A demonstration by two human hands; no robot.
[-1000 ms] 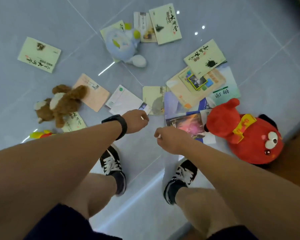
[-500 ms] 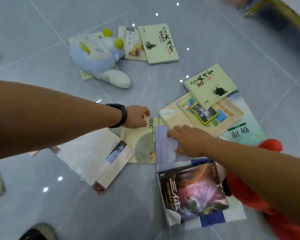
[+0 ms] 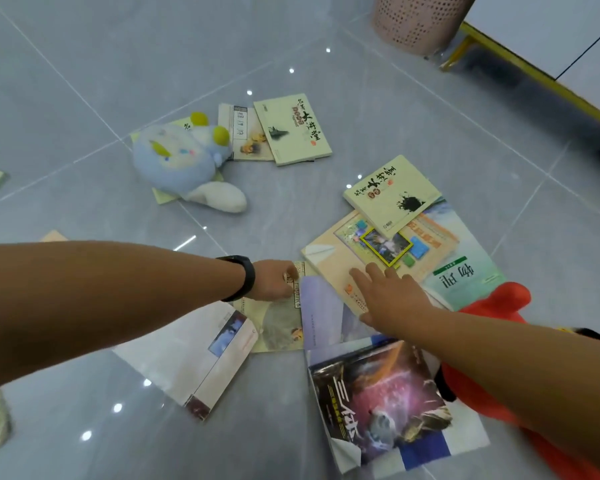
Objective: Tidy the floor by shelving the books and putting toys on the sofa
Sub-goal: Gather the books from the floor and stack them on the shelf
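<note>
books (image 3: 388,251) lie scattered across the floor (image 3: 326,188) mid-frame, none shelved yet. my left hand (image 3: 274,280) curls at the top edge of a pale-green book (image 3: 278,323), apparently to lift it, while my right hand (image 3: 392,299) presses flat, fingers spread, on the peach-covered book, steadying that overlapping pile.

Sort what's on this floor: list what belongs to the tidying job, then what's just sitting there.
Job:
cream book
peach textbook
dark sci-fi book
blue plush
red plush

Not part of it:
pink basket
yellow-framed furniture
</note>
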